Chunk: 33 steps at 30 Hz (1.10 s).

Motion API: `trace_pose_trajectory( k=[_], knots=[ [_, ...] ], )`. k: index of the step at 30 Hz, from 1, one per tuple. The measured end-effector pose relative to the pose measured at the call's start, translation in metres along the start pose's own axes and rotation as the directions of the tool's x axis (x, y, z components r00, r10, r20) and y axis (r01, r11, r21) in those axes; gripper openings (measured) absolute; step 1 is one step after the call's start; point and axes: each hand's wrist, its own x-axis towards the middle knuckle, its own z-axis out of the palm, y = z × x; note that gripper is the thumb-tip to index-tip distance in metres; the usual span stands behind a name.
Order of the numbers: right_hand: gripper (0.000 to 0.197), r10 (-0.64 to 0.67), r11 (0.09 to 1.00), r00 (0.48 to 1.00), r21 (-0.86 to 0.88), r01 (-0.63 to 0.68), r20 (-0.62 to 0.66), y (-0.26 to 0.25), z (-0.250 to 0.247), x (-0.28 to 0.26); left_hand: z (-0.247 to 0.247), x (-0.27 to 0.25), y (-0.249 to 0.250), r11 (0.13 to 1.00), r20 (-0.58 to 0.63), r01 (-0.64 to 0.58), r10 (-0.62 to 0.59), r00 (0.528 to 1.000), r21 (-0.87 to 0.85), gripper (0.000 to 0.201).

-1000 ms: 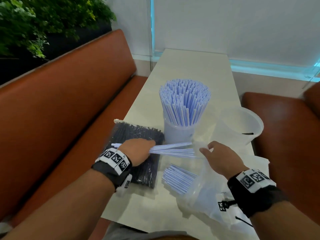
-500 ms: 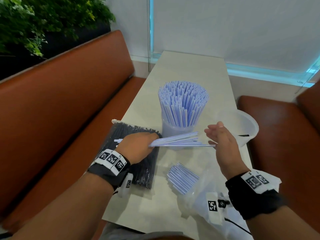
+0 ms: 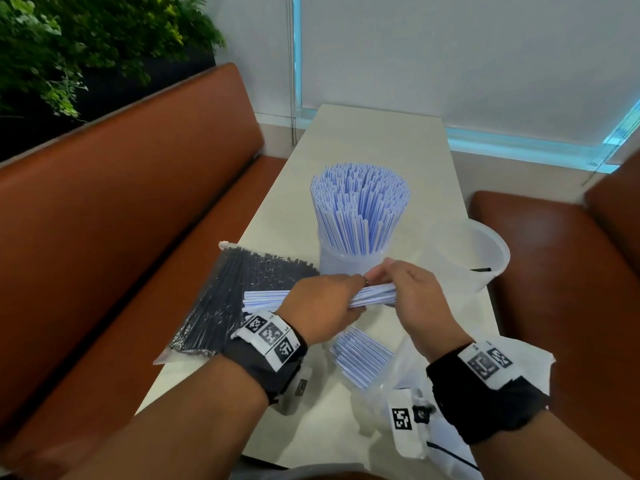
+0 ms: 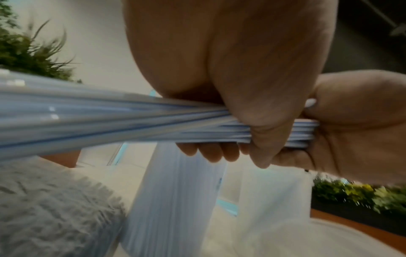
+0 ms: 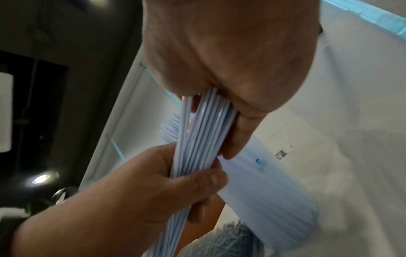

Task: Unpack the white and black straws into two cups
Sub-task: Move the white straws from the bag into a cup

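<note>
Both hands hold one small bundle of white straws (image 3: 375, 295) level above the table, just in front of the cups. My left hand (image 3: 323, 306) grips its middle; my right hand (image 3: 405, 289) grips its right end. The wrist views show the fingers of both hands curled round the bundle (image 4: 153, 125) (image 5: 197, 139). A clear cup (image 3: 343, 261) behind the hands is packed with upright white straws (image 3: 360, 206). A second clear cup (image 3: 485, 251) on the right holds one black straw (image 3: 479, 270). A sealed bag of black straws (image 3: 239, 299) lies at the left.
More white straws (image 3: 360, 355) lie in an opened clear bag (image 3: 398, 382) on the pale table (image 3: 374, 140) under my right wrist. Orange bench seats (image 3: 121, 220) flank the table on both sides. A green plant (image 3: 69, 46) stands behind the left bench.
My right hand rose from the opened bag, moved left and took hold of the right end of the bundle in my left hand. The bundle now sits level between both hands.
</note>
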Motion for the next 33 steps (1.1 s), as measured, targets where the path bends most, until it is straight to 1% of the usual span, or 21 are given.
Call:
trace_pose_trajectory(
  k=[2, 3, 4, 5, 6, 7, 8, 10, 11, 13, 16, 18, 20, 22, 24, 26, 27, 28, 29, 31, 33],
  knots=[
    [0.041, 0.105, 0.978, 0.992, 0.187, -0.090, -0.073, 0.003, -0.006, 0.003, -0.010, 0.002, -0.003, 0.992, -0.046, 0.044, -0.049, 0.998, -0.117, 0.017],
    [0.045, 0.178, 0.946, 0.980, 0.289, -0.146, -0.085, 0.004, -0.010, 0.004, -0.017, 0.002, -0.004, 0.971, -0.074, 0.073, -0.092, 0.993, -0.227, 0.017],
    [0.050, 0.245, 0.910, 0.967, 0.361, -0.203, -0.075, 0.004, -0.013, 0.004, -0.026, 0.002, -0.004, 0.917, -0.106, 0.093, -0.145, 0.984, -0.389, 0.018],
    [0.055, 0.300, 0.879, 0.953, 0.404, -0.254, -0.054, 0.005, -0.014, 0.004, -0.036, 0.003, 0.000, 0.810, -0.148, 0.084, -0.207, 0.967, -0.581, 0.018],
    [0.059, 0.339, 0.855, 0.940, 0.428, -0.294, -0.032, 0.007, -0.013, 0.003, -0.047, 0.005, 0.008, 0.653, -0.199, 0.031, -0.276, 0.940, -0.757, 0.016],
    [0.061, 0.370, 0.833, 0.929, 0.444, -0.329, -0.007, 0.007, -0.011, 0.003, -0.059, 0.008, 0.016, 0.484, -0.251, -0.058, -0.344, 0.905, -0.873, 0.014],
    [0.063, 0.396, 0.812, 0.918, 0.460, -0.359, 0.018, 0.006, -0.008, 0.002, -0.070, 0.012, 0.022, 0.354, -0.310, -0.167, -0.401, 0.862, -0.920, 0.013],
    [0.066, 0.441, 0.762, 0.896, 0.504, -0.405, 0.054, 0.002, -0.005, 0.003, -0.085, 0.022, 0.028, 0.182, -0.397, -0.353, -0.478, 0.784, -0.918, 0.017],
    [0.068, 0.456, 0.727, 0.887, 0.543, -0.420, 0.075, 0.000, -0.003, 0.003, -0.088, 0.027, 0.031, 0.116, -0.410, -0.411, -0.504, 0.760, -0.904, 0.018],
    [0.072, 0.454, 0.661, 0.880, 0.609, -0.439, 0.141, -0.006, 0.001, 0.003, -0.086, 0.033, 0.042, 0.025, -0.378, -0.438, -0.550, 0.745, -0.899, 0.018],
    [0.074, 0.409, 0.616, 0.879, 0.638, -0.463, 0.243, -0.013, 0.005, 0.002, -0.075, 0.039, 0.057, 0.029, -0.293, -0.339, -0.575, 0.764, -0.940, 0.019],
    [0.072, 0.395, 0.611, 0.891, 0.660, -0.437, 0.224, -0.013, 0.002, 0.003, -0.074, 0.043, 0.055, 0.009, -0.299, -0.365, -0.594, 0.747, -0.931, 0.016],
    [0.072, 0.373, 0.626, 0.903, 0.661, -0.414, 0.213, -0.011, -0.002, 0.006, -0.075, 0.048, 0.052, -0.021, -0.311, -0.410, -0.615, 0.725, -0.912, 0.014],
    [0.076, 0.316, 0.686, 0.911, 0.599, -0.413, 0.265, -0.012, -0.001, 0.003, -0.075, 0.051, 0.053, -0.028, -0.276, -0.370, -0.613, 0.740, -0.929, 0.013],
    [0.074, 0.253, 0.813, 0.936, 0.470, -0.344, 0.247, -0.014, 0.000, 0.000, -0.075, 0.052, 0.053, -0.039, -0.249, -0.340, -0.603, 0.758, -0.940, 0.013],
    [0.051, 0.086, 0.943, 0.986, 0.309, -0.127, 0.143, -0.012, -0.004, 0.000, -0.074, 0.052, 0.047, -0.055, -0.244, -0.346, -0.605, 0.758, -0.937, 0.013],
    [0.039, -0.026, 0.973, 0.992, 0.231, -0.004, 0.124, -0.013, -0.006, -0.001, -0.074, 0.051, 0.045, -0.062, -0.233, -0.337, -0.606, 0.761, -0.939, 0.013],
    [0.034, -0.114, 0.986, 0.980, 0.139, 0.091, 0.163, -0.013, -0.007, -0.001, -0.073, 0.050, 0.045, -0.068, -0.217, -0.319, -0.601, 0.769, -0.945, 0.013],
    [0.031, -0.153, 0.988, 0.960, 0.040, 0.148, 0.234, -0.013, -0.006, 0.000, -0.071, 0.048, 0.047, -0.071, -0.200, -0.298, -0.590, 0.782, -0.952, 0.013],
    [0.017, -0.110, 0.982, 0.942, -0.113, 0.152, 0.316, -0.014, 0.001, 0.000, -0.068, 0.044, 0.051, -0.080, -0.176, -0.266, -0.565, 0.806, -0.961, 0.012],
    [0.020, -0.063, 0.967, 0.962, -0.222, 0.125, 0.266, -0.009, 0.004, 0.002, -0.074, 0.041, 0.049, -0.105, -0.170, -0.270, -0.552, 0.816, -0.957, 0.014]
  ],
)
